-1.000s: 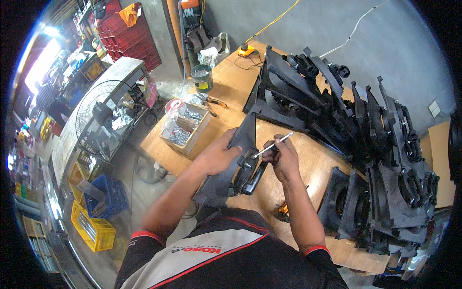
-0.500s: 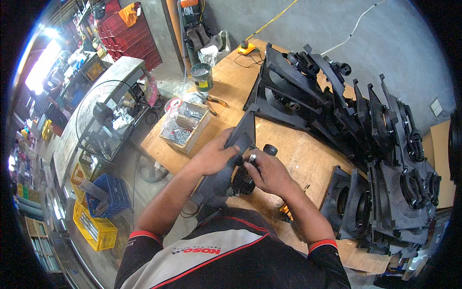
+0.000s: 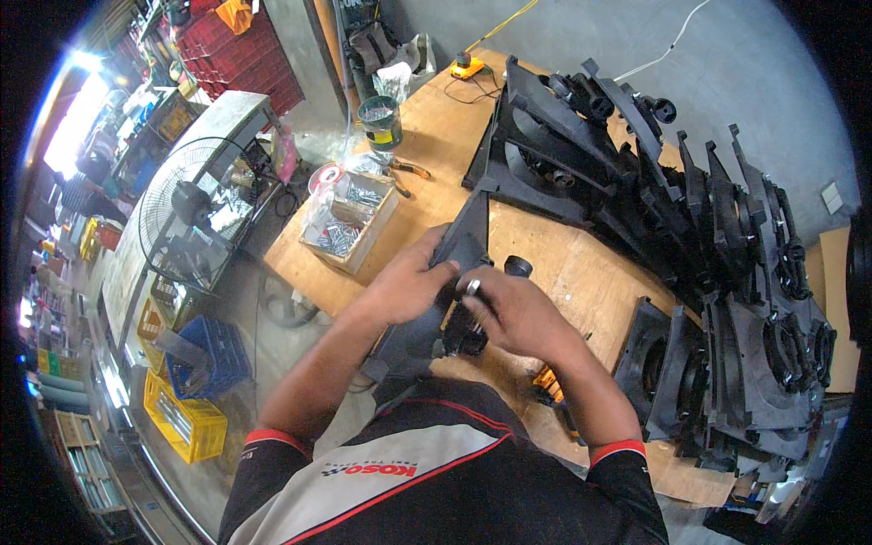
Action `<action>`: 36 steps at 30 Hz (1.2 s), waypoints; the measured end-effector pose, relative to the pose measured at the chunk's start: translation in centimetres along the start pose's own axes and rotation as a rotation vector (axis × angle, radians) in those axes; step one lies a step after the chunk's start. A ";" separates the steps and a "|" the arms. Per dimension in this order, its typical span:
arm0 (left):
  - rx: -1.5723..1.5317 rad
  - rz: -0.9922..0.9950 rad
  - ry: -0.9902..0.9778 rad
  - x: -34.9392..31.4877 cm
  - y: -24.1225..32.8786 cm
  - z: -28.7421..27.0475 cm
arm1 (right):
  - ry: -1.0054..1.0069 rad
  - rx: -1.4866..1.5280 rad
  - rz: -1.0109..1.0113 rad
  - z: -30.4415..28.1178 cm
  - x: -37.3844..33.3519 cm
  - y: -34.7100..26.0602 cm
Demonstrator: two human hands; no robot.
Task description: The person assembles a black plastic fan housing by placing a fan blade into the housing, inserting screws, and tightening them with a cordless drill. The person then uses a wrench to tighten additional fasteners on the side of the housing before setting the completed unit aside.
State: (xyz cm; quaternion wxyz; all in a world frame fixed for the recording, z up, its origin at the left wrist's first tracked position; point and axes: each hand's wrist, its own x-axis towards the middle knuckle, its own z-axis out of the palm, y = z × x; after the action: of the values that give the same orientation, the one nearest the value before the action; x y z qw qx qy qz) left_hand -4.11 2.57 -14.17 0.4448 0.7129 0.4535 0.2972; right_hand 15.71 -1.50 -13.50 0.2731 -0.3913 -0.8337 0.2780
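Note:
A black plastic fan shroud (image 3: pixel 470 232) stands on edge, tilted, close in front of my body at the table. My left hand (image 3: pixel 409 283) is closed around its upper left side, thumb over the near face. My right hand (image 3: pixel 525 313) is against the other face, its fingers curled together. A small shiny metal piece (image 3: pixel 473 287) shows at these fingers; whether it is a ring or a held part, I cannot tell. Beside that hand a round black part (image 3: pixel 518 265) sticks out. Darker parts of the assembly (image 3: pixel 465 336) lie beneath the right hand, partly hidden.
Stacked black shrouds (image 3: pixel 581 191) fill the table's far right. On the wooden table (image 3: pixel 436 136) are a divided box of screws (image 3: pixel 350 227), orange-handled pliers (image 3: pixel 411 170), a bucket (image 3: pixel 380 123) and a yellow-black power tool (image 3: pixel 549 386). A floor fan (image 3: pixel 191 204) and crates (image 3: pixel 186 418) stand left.
My right hand has turned and shifted slightly, its back now more toward me. The shroud is a little more upright, with my left hand still on it. The view has shifted slightly.

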 end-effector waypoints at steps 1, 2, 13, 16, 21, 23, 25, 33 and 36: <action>-0.050 -0.013 -0.012 0.0 0.0 0.1 | 0.002 -0.007 -0.005 0.1 0.0 -0.2; -0.100 -0.026 -0.025 0.0 0.0 0.2 | 0.004 -0.015 -0.011 0.1 -0.1 -0.4; -0.106 0.003 -0.032 0.3 -1.0 0.9 | -0.008 -0.026 -0.022 -0.7 -1.1 -0.8; -0.034 -0.011 -0.018 0.0 0.0 0.8 | -0.065 -0.062 -0.121 -0.1 -1.7 -0.7; -0.111 -0.058 -0.034 -0.2 0.7 0.6 | -0.241 -0.220 -0.166 0.8 -1.8 -2.2; -0.115 -0.036 -0.027 -0.2 0.3 0.5 | -0.068 -0.165 -0.149 1.1 -1.7 -1.1; -0.153 -0.049 -0.038 -0.2 -0.1 0.5 | 0.126 0.175 0.039 1.7 -1.3 1.4; -0.106 -0.039 -0.045 -0.1 0.8 0.9 | 0.517 1.096 0.513 1.9 -0.4 6.2; -0.112 -0.095 -0.060 -0.3 1.1 0.7 | 0.442 0.674 0.301 1.1 -2.0 3.6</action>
State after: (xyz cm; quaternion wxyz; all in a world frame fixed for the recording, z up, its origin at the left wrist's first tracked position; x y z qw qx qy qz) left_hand -3.19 1.85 -13.48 0.5109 0.6732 0.4557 0.2793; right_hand 17.85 -1.43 -17.19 0.5142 -0.4478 -0.5511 0.4810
